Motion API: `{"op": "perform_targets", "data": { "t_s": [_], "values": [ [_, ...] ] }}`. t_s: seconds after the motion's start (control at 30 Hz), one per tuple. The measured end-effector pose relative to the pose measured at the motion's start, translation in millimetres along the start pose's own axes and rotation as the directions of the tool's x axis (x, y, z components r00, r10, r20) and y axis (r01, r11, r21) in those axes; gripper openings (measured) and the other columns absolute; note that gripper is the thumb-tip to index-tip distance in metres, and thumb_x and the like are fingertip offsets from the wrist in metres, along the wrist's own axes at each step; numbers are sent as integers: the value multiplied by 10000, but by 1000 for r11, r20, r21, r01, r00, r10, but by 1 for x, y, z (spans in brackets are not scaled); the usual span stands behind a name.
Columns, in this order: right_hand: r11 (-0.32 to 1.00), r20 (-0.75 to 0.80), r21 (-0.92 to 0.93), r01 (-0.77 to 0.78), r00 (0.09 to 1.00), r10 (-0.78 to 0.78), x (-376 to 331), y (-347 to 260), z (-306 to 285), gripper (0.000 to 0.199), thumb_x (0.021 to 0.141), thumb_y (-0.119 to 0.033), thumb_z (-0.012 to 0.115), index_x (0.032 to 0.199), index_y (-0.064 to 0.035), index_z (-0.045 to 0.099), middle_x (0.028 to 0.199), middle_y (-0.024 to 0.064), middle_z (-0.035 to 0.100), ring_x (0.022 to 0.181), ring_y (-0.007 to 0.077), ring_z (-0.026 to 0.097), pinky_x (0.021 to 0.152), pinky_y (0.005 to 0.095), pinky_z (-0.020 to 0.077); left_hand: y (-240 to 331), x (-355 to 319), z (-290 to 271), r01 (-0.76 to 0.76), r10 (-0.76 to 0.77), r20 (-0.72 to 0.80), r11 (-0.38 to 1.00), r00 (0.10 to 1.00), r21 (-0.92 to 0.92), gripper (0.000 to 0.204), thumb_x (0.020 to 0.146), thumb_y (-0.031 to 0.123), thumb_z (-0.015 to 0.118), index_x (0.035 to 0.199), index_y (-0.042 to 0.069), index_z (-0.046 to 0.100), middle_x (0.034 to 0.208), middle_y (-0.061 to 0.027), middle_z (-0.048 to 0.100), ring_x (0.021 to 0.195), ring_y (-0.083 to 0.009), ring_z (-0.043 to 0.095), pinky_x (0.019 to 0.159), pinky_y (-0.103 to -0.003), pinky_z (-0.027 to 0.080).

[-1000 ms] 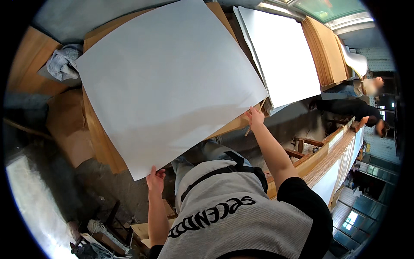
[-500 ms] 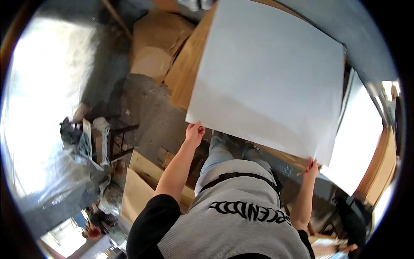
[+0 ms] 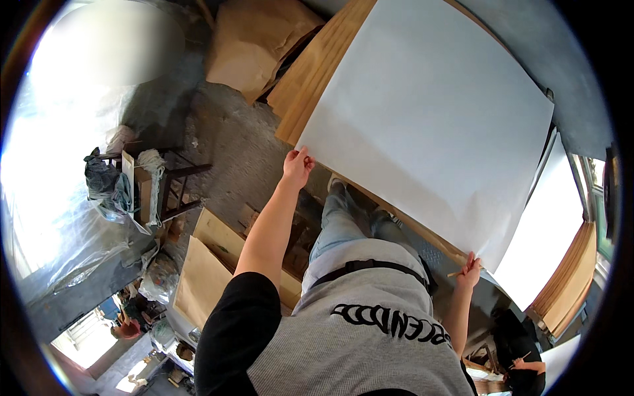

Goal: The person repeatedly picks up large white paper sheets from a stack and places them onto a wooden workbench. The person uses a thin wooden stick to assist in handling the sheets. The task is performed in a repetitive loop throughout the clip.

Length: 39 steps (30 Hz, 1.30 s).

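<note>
A large white sheet [image 3: 436, 125] lies over a wood-grain board [image 3: 316, 76], whose left strip and near edge show past it. My left hand [image 3: 298, 166] pinches the sheet's near-left corner between thumb and fingers. At the near-right corner, my right hand [image 3: 469, 269] has its fingers closed on the sheet's edge. A thin light-brown stick [image 3: 454, 274] pokes out from that hand; what it is I cannot make out. Slight creases show in the sheet above my right fingers.
Another white sheet [image 3: 545, 218] lies on stacked wood-grain boards [image 3: 566, 280] at the right. Brown paper [image 3: 257, 46] covers something at the far left. Cardboard [image 3: 201, 280] stands by my left arm, and a dark stool [image 3: 175, 188] holds bags. A dark-clothed person [image 3: 518, 343] shows at lower right.
The white sheet has shifted over the board, so more of the board's near edge shows. Both hands have moved along with its corners. The whole view has turned somewhat.
</note>
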State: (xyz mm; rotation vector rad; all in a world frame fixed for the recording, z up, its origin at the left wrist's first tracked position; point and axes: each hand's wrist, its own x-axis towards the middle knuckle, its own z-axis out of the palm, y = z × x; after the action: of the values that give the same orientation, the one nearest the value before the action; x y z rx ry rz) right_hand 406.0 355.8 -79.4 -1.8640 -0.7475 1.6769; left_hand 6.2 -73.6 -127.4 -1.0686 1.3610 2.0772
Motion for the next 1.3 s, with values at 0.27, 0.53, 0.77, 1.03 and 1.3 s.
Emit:
{"op": "perform_targets", "data": {
  "t_s": [0.27,0.53,0.77,1.03,1.3],
  "values": [
    [1000,33,25,-7,999,6,9,13,-19,243,884,-274,465,968,-46,461,929,110,623,574,38,541,331,173,220,7,4,-1,19,-19,78,1000,997,-2,119,835,144,558,828,67,468,696,-18,501,569,-116,510,490,-229,447],
    [994,-66,-5,-107,992,106,-3,14,-12,197,894,-267,433,898,-75,478,902,58,615,666,49,566,344,170,226,10,7,3,-3,2,24,999,1000,34,114,825,97,560,803,75,451,674,-34,475,559,-153,501,464,-247,422],
    [979,-414,-85,187,887,-206,-23,2,-13,287,811,-310,565,891,-43,632,658,41,588,433,136,504,409,253,367,20,-5,7,-37,36,19,996,999,82,228,827,73,556,713,81,359,625,-26,428,533,-129,429,414,-239,354],
    [780,29,-619,-88,990,135,-60,35,26,400,862,-356,454,901,17,593,669,83,605,508,137,554,425,273,405,26,1,-5,-81,73,59,987,996,138,200,835,91,551,741,92,375,658,-23,464,550,-130,470,413,-248,364],
    [866,85,-436,-246,947,311,-63,48,47,321,857,-346,449,833,-35,529,690,45,601,500,116,538,376,237,316,38,5,-20,-103,99,31,975,995,197,138,833,102,557,817,88,421,695,-22,491,547,-123,468,419,-238,372]
  ]
}}
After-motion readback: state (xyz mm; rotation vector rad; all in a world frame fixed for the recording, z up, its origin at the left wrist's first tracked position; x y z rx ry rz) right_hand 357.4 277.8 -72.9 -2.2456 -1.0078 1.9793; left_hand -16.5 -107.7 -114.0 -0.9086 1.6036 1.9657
